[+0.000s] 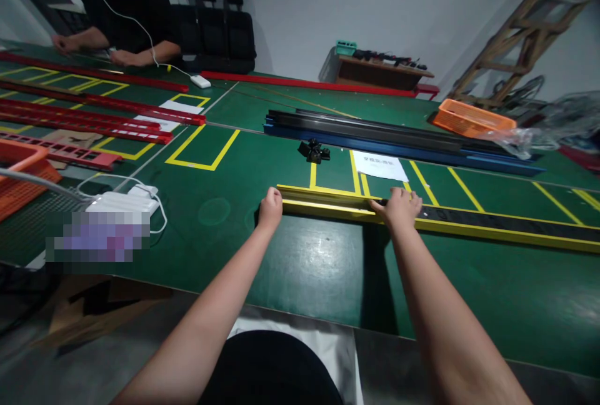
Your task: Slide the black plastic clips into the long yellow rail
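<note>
A long yellow channel rail point(328, 204) lies across the green table in front of me and runs out of view at the right. My left hand point(270, 208) is closed around its left end. Inside the rail, a black strip point(469, 217) fills the part from my right hand rightward, while the hollow left part shows bare. My right hand point(401, 208) grips at the strip's left end, thumb on the near side and fingers over the far edge; the exact grip is partly hidden. Beyond the rail sit small black parts point(315, 151) in a pile.
Blue and black rails point(375, 136) lie farther back, behind a paper sheet point(380, 166). An orange basket point(473, 119) stands at back right. Red rails point(117, 120) and a white power strip point(122, 204) are leftward. Across the table, another person's hands point(129, 57) are working.
</note>
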{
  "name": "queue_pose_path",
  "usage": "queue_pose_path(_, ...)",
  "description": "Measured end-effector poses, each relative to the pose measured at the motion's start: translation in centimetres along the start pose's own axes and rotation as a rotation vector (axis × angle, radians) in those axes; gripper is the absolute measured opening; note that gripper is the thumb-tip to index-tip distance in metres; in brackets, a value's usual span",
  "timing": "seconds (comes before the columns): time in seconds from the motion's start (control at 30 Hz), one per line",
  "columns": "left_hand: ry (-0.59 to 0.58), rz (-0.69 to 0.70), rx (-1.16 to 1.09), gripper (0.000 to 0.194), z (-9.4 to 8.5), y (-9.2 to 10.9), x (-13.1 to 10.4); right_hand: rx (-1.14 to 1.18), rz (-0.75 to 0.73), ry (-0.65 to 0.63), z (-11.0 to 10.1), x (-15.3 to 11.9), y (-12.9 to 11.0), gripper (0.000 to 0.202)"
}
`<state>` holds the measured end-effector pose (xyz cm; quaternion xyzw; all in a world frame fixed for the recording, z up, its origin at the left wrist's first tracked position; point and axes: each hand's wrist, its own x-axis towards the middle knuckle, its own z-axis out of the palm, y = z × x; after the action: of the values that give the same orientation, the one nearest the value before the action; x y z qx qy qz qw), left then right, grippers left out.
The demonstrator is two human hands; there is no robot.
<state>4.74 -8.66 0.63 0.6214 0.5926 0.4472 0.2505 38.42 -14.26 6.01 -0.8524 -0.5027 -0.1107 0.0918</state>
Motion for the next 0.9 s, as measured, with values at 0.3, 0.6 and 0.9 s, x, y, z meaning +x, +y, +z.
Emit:
queue_pose_path(0.3,0.058,0.109,-0.128,0.014,0.1,2.4,4.6,0.105,-0.502,-0.280,-0.8,-2.2,-12.6,0.050)
queue_pose_path(0.6,-0.504,0.499,0.439,0.037,9.7,8.7,14.9,0.115,-0.442,-0.251,-0.4,-1.9,-15.6,0.050)
queue_pose_path(0.9,-0.553,0.326,0.710,0.046,14.2,7.6,15.8,0.141,-0.416,-0.236,-0.4,-1.9,-15.7,0.052)
